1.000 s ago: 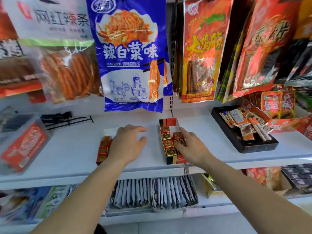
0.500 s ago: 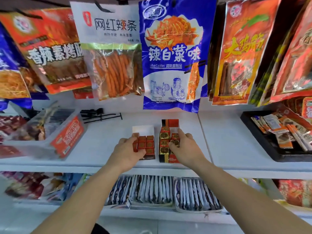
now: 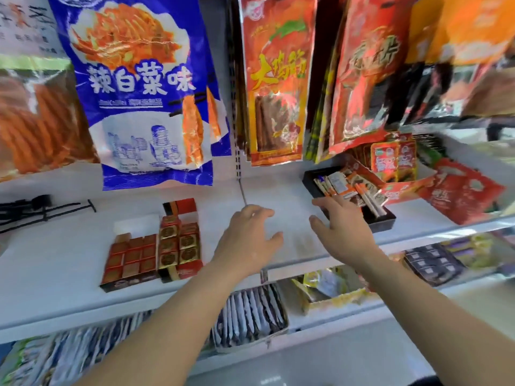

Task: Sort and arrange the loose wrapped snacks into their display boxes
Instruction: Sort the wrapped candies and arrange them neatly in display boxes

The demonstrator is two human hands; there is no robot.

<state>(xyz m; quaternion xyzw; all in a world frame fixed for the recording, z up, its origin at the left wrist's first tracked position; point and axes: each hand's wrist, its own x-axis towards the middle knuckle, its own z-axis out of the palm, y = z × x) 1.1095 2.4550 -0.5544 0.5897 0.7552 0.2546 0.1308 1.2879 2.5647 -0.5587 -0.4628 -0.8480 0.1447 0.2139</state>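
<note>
Two small display boxes stand side by side on the white shelf (image 3: 55, 263): a red box of square wrapped snacks (image 3: 130, 257) and a box of gold-and-red wrapped snacks (image 3: 179, 240) with its lid flap raised. My left hand (image 3: 248, 240) hovers over bare shelf to their right, fingers relaxed, holding nothing. My right hand (image 3: 342, 227) reaches with spread fingers toward the black tray (image 3: 387, 218) of loose wrapped snack sticks (image 3: 348, 188), its fingertips near the tray's front left corner.
Large snack bags hang above on hooks: a blue bag (image 3: 145, 93) and a red bag (image 3: 276, 87). A red carton (image 3: 401, 174) stands behind the tray. Black hooks (image 3: 36, 210) lie at left. Boxes of sachets (image 3: 250, 313) fill the lower shelf.
Both hands let go of the two small boxes and moved right. The red box now sits pushed against the gold-and-red box. The view swung right toward the black tray.
</note>
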